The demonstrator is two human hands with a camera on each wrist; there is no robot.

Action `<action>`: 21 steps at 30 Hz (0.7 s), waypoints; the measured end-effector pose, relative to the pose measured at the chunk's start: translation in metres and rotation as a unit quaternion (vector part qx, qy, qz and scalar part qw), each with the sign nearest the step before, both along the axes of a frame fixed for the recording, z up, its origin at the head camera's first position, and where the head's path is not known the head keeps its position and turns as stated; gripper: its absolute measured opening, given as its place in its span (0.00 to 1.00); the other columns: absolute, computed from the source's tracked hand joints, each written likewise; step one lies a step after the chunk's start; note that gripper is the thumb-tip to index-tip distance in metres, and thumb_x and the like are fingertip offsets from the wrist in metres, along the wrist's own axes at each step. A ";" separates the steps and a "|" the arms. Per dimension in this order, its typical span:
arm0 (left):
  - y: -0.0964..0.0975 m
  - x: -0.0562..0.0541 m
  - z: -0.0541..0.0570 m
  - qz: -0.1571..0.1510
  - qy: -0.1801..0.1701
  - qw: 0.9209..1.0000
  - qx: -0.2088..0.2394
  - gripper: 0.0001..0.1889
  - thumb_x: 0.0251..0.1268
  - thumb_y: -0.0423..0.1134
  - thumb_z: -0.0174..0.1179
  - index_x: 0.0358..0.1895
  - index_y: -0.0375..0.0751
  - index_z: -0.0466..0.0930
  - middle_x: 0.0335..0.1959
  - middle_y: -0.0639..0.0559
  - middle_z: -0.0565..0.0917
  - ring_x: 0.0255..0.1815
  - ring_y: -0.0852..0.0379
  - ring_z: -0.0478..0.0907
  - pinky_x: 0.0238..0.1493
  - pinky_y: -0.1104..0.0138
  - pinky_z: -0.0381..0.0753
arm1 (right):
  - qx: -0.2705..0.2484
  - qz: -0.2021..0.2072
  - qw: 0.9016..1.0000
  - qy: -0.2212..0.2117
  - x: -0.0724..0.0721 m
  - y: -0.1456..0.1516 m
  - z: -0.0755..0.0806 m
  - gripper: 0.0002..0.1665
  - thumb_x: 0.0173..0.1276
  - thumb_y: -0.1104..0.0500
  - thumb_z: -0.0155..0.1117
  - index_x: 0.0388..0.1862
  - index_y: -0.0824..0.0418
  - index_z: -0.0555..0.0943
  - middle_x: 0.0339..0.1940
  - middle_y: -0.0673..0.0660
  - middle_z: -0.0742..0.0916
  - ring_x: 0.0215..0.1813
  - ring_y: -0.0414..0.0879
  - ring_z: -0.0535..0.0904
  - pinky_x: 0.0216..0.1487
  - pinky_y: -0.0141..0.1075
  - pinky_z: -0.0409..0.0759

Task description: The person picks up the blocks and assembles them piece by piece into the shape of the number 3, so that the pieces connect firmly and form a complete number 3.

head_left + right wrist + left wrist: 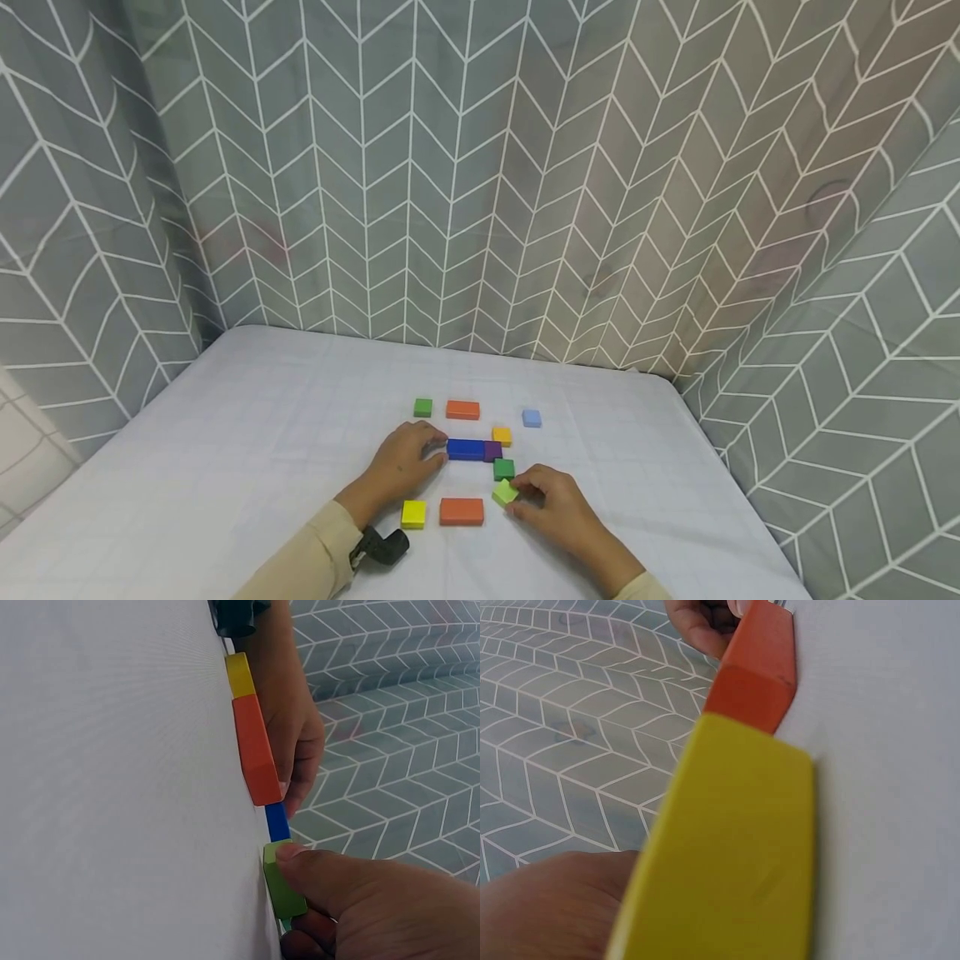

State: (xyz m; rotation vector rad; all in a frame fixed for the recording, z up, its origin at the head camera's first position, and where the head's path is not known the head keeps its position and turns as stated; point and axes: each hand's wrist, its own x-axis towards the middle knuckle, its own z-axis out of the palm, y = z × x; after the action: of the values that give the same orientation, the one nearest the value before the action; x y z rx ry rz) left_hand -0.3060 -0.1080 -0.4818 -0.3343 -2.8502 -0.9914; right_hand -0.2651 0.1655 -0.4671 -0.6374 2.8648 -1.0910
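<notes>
Looking lime-green, 1 small block (pixel 504 494)

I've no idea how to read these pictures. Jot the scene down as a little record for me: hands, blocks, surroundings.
Left hand: at the left end of the blue block; firm hold unclear
Right hand: pinches the lime block
Right of blue: purple block
Around purple: amber block behind, dark green block in front
Nearest row: yellow block, red block
Farthest: green block, orange block, pale blue block
Surface: white cloth
Backdrop: grey patterned curtain
</notes>
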 end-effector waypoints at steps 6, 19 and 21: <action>0.001 0.002 0.000 -0.001 0.002 1.000 0.003 0.15 0.65 0.47 0.66 0.53 0.51 0.84 0.50 0.57 0.83 0.55 0.55 0.76 0.60 0.54 0.78 | -0.004 0.005 1.000 0.000 -0.002 0.000 -0.001 0.15 0.59 0.52 0.77 0.44 0.53 0.86 0.38 0.41 0.84 0.41 0.36 0.78 0.43 0.30 0.82; 0.000 -0.001 -0.004 -0.005 0.009 1.000 0.000 0.16 0.64 0.47 0.67 0.54 0.51 0.84 0.52 0.57 0.83 0.56 0.54 0.76 0.61 0.54 0.79 | -0.006 -0.002 1.000 -0.014 -0.004 0.000 -0.002 0.16 0.59 0.52 0.77 0.44 0.53 0.86 0.38 0.41 0.84 0.42 0.37 0.78 0.44 0.30 0.82; 0.002 -0.003 -0.004 -0.003 0.011 1.000 -0.003 0.16 0.64 0.48 0.67 0.54 0.51 0.84 0.51 0.57 0.83 0.56 0.54 0.76 0.60 0.54 0.79 | -0.007 -0.001 1.000 -0.012 -0.005 0.001 -0.001 0.16 0.59 0.52 0.76 0.45 0.53 0.86 0.38 0.41 0.84 0.42 0.37 0.79 0.44 0.30 0.82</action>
State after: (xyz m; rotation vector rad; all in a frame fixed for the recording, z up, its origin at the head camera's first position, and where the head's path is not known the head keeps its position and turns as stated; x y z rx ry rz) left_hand -0.3089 -0.1062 -0.4863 -0.3528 -2.8340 -0.9746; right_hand -0.2696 0.1665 -0.4682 -0.6179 2.8396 -1.1131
